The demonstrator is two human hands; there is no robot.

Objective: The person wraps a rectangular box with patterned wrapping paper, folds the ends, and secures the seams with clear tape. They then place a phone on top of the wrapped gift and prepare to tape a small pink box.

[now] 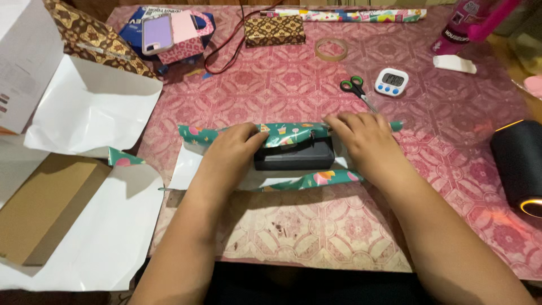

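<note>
A pink patterned cloth [316, 226] covers the table. Nearest, at the left, brown cardboard [45, 209] lies on white paper [107, 237]. At mid-table a black box [293, 155] sits on teal gift wrap [293, 133]; the left hand [231, 149] presses the wrap onto the box's left end, and the right hand [367, 138] pinches the wrap's far edge. Beyond lie scissors [357, 90], a timer [391, 82], a tape roll [331, 49] and a phone [157, 34].

Pink patterned table [451, 141] bears scissors [355, 90], tape roll [331, 49], timer [391, 82].
</note>
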